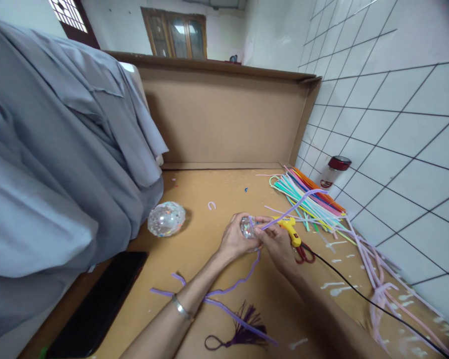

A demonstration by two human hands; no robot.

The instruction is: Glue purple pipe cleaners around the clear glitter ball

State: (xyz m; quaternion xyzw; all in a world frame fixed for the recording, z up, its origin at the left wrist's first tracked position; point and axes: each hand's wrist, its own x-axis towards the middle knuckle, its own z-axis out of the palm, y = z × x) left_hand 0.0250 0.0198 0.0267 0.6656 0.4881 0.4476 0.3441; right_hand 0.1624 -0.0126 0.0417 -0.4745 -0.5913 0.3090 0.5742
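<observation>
My left hand (236, 237) is closed around a small clear ball (247, 230) with coloured specks in it. Against that ball, my right hand (275, 239) pinches a purple pipe cleaner (299, 202) whose free end reaches up and to the right. A wavy purple strand (243, 284) hangs down from near my hands. More purple pipe cleaners (239, 319) lie under and beside my left forearm. Close to my right hand is a yellow glue gun (292, 233), with red-handled scissors (306, 255) partly hidden by it.
A larger clear speckled ball (166, 219) sits left. Coloured pipe cleaners (310, 199) are heaped by the tiled wall, near a red-lidded jar (335, 172). A purple tassel (247, 329) lies in front. A black phone-like slab (101, 299) and draped grey cloth (78, 149) are left. A black cord (359, 291) runs right.
</observation>
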